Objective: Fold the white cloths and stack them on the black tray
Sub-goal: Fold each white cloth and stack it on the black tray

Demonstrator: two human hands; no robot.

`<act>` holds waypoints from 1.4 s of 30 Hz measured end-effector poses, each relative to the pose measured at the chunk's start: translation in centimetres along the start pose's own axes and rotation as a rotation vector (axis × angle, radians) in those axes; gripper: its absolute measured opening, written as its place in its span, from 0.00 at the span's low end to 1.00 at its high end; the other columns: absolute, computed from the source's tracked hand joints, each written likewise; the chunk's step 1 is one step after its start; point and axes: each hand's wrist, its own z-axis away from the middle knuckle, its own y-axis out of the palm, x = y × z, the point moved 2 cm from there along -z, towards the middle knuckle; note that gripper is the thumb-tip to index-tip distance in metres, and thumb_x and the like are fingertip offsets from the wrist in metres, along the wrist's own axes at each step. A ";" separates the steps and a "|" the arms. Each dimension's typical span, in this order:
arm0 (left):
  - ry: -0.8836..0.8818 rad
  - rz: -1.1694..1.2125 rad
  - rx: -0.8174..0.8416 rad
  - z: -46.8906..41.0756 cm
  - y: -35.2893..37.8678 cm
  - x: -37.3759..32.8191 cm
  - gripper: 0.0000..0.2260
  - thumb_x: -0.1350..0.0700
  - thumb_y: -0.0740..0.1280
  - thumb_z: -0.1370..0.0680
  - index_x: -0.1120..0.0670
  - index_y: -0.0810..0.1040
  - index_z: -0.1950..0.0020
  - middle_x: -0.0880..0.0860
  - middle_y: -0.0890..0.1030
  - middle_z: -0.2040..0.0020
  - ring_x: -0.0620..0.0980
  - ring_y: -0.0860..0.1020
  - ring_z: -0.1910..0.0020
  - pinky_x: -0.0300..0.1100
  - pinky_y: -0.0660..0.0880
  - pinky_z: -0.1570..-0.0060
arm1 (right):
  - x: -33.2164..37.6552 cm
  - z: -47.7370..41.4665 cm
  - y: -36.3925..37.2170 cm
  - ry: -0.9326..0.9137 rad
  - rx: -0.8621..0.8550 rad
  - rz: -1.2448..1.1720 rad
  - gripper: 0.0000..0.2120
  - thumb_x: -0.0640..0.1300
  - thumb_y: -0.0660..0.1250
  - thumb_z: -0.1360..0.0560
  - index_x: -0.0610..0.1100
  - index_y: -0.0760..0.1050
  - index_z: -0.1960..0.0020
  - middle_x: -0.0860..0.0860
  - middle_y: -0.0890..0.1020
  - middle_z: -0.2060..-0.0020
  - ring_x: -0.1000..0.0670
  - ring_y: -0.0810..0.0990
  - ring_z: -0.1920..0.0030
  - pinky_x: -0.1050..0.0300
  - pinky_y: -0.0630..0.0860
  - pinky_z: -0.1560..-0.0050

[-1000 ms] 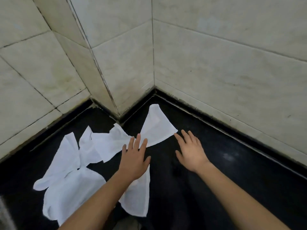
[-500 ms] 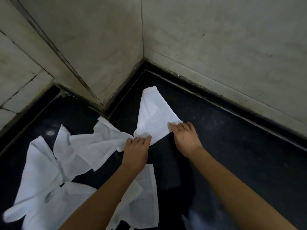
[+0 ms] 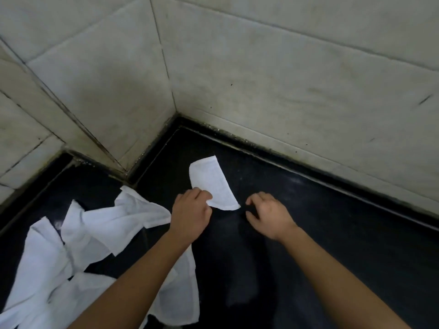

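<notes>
Head view, the only one I have. Folded cloth (image 3: 212, 184) now lies on its own on the black surface (image 3: 332, 233), near the corner where the tiled wall (image 3: 285, 79) meets it, and apart from the loose cloths (image 3: 95, 233) heaped to the left. Half a second back this same piece was a broad triangle touching the heap, and both hands were pinching its near edge. A second back both hands were flat and spread over the cloths. Since then it has narrowed to a short strip, so I judge one fold has gone in. Left hand (image 3: 190, 210) has its fingers curled at the strip's near left corner and pinches it. Right hand (image 3: 268, 212) has come off. Its fingers are curled under, just beside the near right corner, with nothing in them that I can see. I cannot tell whether the black surface is the tray itself or a counter; no separate tray shows. My reading: first cloth partly folded, perhaps one more fold due, and the heap not yet touched. Most of the task is still ahead.
</notes>
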 end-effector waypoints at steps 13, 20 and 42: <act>0.103 0.081 -0.191 0.8 -9.1 -12.3 0.10 0.64 0.69 0.27 0.55 0.79 0.47 0.50 0.78 0.52 0.48 0.78 0.62 0.44 0.76 0.65 | 0.8 7.4 -5.6 -0.037 -0.067 -0.193 0.19 0.52 0.55 0.18 0.52 0.71 0.29 0.51 0.75 0.34 0.48 0.72 0.33 0.49 0.73 0.36; 0.017 0.304 -0.122 2.5 -9.5 -17.8 0.10 0.61 0.65 0.24 0.54 0.77 0.44 0.48 0.77 0.51 0.43 0.76 0.55 0.41 0.75 0.54 | -1.5 14.5 -6.3 -0.009 -0.128 -0.279 0.38 0.68 0.61 0.25 0.54 0.56 0.21 0.55 0.66 0.26 0.52 0.67 0.27 0.50 0.71 0.32; 0.141 0.186 0.010 4.5 -9.7 -14.0 0.07 0.53 0.77 0.28 0.52 0.83 0.53 0.47 0.79 0.57 0.44 0.77 0.59 0.35 0.70 0.56 | -4.0 17.9 -7.3 0.198 -0.296 -0.187 0.09 0.50 0.60 0.19 0.54 0.78 0.45 0.53 0.80 0.51 0.48 0.79 0.50 0.52 0.75 0.55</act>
